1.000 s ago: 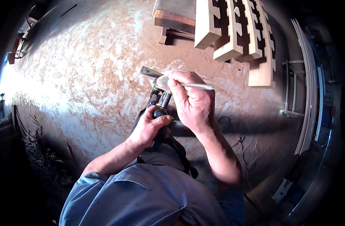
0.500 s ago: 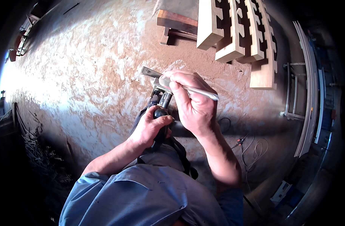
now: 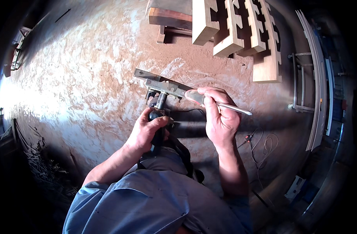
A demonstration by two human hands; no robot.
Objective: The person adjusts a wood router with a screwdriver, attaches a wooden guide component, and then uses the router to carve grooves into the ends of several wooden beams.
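My left hand (image 3: 142,130) is closed around the dark body of a hand-held power tool (image 3: 158,113), thumb across its top. A long flat metal bar (image 3: 159,80) with slots and brackets lies across the tool's far end. My right hand (image 3: 222,117) grips a screwdriver (image 3: 237,109); its shaft sticks out to the right. The clear, reddish-tinted handle points left, by the right end of the bar. Whether the handle touches the bar I cannot tell. My left palm hides part of the tool's body.
Several thick notched timbers (image 3: 228,47) stand side by side at the far right, next to a wooden block (image 3: 170,18). A cable (image 3: 253,150) curls on the dusty floor (image 3: 89,78) to the right. Dark scraps (image 3: 46,165) pile up at left; long boards (image 3: 316,82) line the right side.
My right hand has moved right with the screwdriver, away from the middle of the metal bar, uncovering more of it. My left hand still holds the tool, and the view has shifted slightly.
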